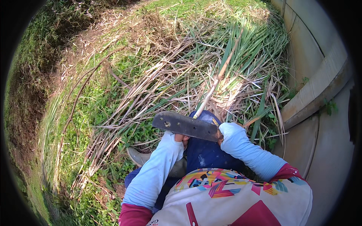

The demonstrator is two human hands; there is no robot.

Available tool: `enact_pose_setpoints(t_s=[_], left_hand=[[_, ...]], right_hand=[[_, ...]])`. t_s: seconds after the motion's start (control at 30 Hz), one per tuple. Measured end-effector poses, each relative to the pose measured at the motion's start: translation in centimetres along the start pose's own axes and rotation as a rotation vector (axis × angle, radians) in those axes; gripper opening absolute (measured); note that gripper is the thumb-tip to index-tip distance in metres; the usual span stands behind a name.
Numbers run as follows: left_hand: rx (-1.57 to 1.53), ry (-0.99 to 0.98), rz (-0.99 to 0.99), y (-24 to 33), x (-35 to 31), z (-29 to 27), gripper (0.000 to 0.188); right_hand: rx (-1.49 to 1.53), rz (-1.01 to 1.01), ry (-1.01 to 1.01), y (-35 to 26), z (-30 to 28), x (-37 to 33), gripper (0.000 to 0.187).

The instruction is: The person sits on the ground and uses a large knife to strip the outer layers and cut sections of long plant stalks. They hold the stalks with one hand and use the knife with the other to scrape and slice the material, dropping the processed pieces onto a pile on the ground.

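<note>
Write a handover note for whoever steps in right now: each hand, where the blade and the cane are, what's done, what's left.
Right hand: closed on the handle end of the broad dark blade, held flat across the knee.
Left hand: under the blade, apparently gripping the pale cane stalk, though the blade hides the fingers.
The stalk's near part is bare, and its far end lies on the pile of cut leaves ahead.
Left: the upper stalk looks untrimmed.

Outdoors, in bright daylight. Green grass [94, 101] with a heap of dry and green cut stalks [211, 56] across it; bare earth bank [26, 94] at left. Curved pale concrete wall [320, 75] along the right.
</note>
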State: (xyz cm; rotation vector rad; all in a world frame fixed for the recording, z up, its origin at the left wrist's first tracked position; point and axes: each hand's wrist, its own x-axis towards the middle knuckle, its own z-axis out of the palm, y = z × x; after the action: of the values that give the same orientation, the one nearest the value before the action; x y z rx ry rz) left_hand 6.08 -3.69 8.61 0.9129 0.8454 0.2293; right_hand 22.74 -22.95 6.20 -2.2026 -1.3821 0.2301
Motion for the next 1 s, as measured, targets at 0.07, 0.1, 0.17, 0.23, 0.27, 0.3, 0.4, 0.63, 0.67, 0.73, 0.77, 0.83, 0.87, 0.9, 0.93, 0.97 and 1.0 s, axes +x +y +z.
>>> enact_pose_setpoints(t_s=[0.07, 0.1, 0.17, 0.23, 0.27, 0.3, 0.4, 0.63, 0.67, 0.73, 0.77, 0.83, 0.87, 0.9, 0.93, 0.97, 1.0], left_hand=[[0.175, -0.174, 0.039, -0.1, -0.4, -0.3, 0.021], [0.187, -0.17, 0.043, -0.3, -0.3, 0.1, 0.023], [0.229, -0.143, 0.073, -0.5, 0.1, 0.9, 0.029], [0.256, -0.128, 0.094, -0.6, 0.1, 0.6, 0.029], [0.27, -0.118, 0.103, -0.7, 0.0, 0.3, 0.029], [0.258, -0.16, 0.163, -1.5, 1.0, -0.6, 0.029], [0.357, -0.141, 0.247, -2.1, -0.6, -0.6, 0.029], [0.303, -0.161, 0.231, -3.0, 0.2, -2.9, 0.024], [0.289, -0.164, 0.212, -2.9, 0.4, -3.3, 0.023], [0.318, -0.126, 0.201, -3.0, 0.6, -3.4, 0.023], [0.338, -0.1, 0.192, -2.9, 0.4, -3.5, 0.023], [0.405, -0.067, 0.19, -2.3, -0.3, -3.1, 0.023], [0.44, -0.054, 0.187, -2.1, -0.8, -2.9, 0.023], [0.459, -0.04, 0.188, -1.9, -1.3, -2.8, 0.022], [0.48, -0.034, 0.19, -1.9, -2.0, -2.7, 0.022], [0.498, -0.033, 0.198, -1.7, -2.4, -2.8, 0.021], [0.491, -0.054, 0.183, -2.0, -2.3, -3.5, 0.023]], right_hand=[[0.051, 0.256, 0.136, 2.4, -0.9, 1.3, 0.024], [0.042, 0.316, 0.127, 3.3, -1.3, 1.8, 0.025], [0.042, 0.371, 0.113, 3.7, -1.7, 2.1, 0.027], [0.086, 0.351, 0.051, 2.0, -1.7, 1.5, 0.028], [-0.029, 0.268, 0.019, 1.6, -1.2, 0.9, 0.027], [-0.059, 0.203, -0.035, 1.3, -1.7, 0.9, 0.027], [-0.17, 0.086, -0.052, 3.5, -2.5, 2.1, 0.024], [-0.027, 0.489, 0.141, 9.7, -2.8, 7.2, 0.026], [-0.023, 0.503, 0.087, 6.9, -3.5, 6.7, 0.027], [-0.067, 0.45, 0.044, 6.0, -2.0, 5.0, 0.027], [-0.018, 0.37, 0.004, 5.1, -1.4, 3.9, 0.025], [-0.061, 0.187, -0.054, 3.5, -0.9, 2.2, 0.025], [-0.114, 0.15, -0.13, 3.2, -0.9, 2.3, 0.028], [-0.088, 0.113, -0.08, 3.7, -0.7, 2.8, 0.029], [-0.064, 0.082, -0.024, 4.8, -0.6, 3.3, 0.03], [-0.069, 0.178, 0.003, 7.0, -0.7, 4.5, 0.029], [-0.145, 0.329, -0.012, 8.5, -2.1, 6.5, 0.026]])
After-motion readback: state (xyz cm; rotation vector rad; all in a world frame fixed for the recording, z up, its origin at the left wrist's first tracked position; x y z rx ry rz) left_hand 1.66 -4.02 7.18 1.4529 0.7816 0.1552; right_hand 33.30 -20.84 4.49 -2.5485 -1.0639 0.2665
